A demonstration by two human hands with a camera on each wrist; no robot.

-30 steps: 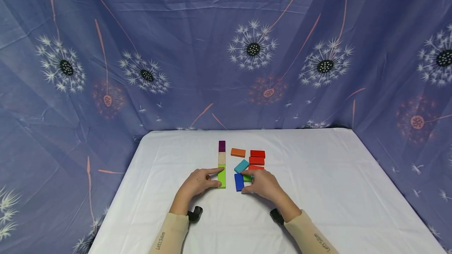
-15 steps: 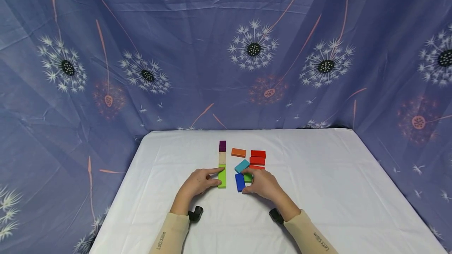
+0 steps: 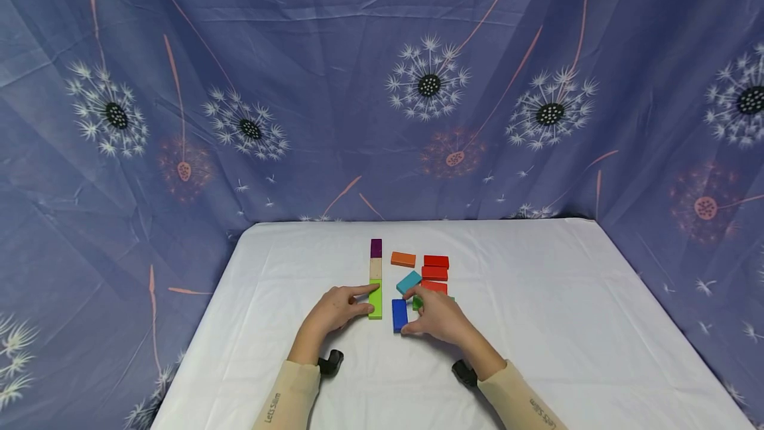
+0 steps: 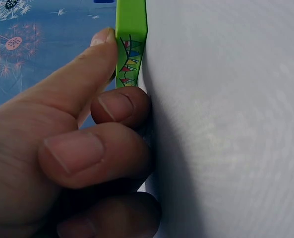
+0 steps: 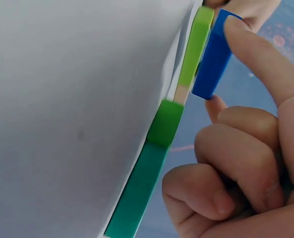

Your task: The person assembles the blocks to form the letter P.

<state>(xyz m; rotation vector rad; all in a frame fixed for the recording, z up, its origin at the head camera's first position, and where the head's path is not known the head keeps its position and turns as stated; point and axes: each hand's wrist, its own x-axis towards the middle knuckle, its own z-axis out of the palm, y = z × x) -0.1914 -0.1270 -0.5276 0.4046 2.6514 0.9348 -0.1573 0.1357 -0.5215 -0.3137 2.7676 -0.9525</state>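
Note:
My left hand (image 3: 334, 308) has its index finger and thumb on a lime green block (image 3: 375, 300), the near end of a straight row. Beyond it in the row come a plain wooden block (image 3: 375, 268) and a purple block (image 3: 376, 248). In the left wrist view, flag pictures show on the lime green block's side. Just right of the row, my right hand (image 3: 443, 316) pinches a blue block (image 3: 400, 316) between thumb and index finger, its other fingers curled in the right wrist view. A green block (image 5: 165, 124) is partly hidden behind that hand in the head view.
Right of the row lie an orange block (image 3: 403, 259), a turquoise block (image 3: 408, 282) and several red blocks (image 3: 436, 261). A teal block (image 5: 137, 193) shows in the right wrist view. White cloth (image 3: 268, 264) covers the table; a patterned curtain (image 3: 334, 118) hangs behind.
My right hand has drawn the blue block left and toward me, away from the green block and closer to the row. My left hand has stayed on the lime green block.

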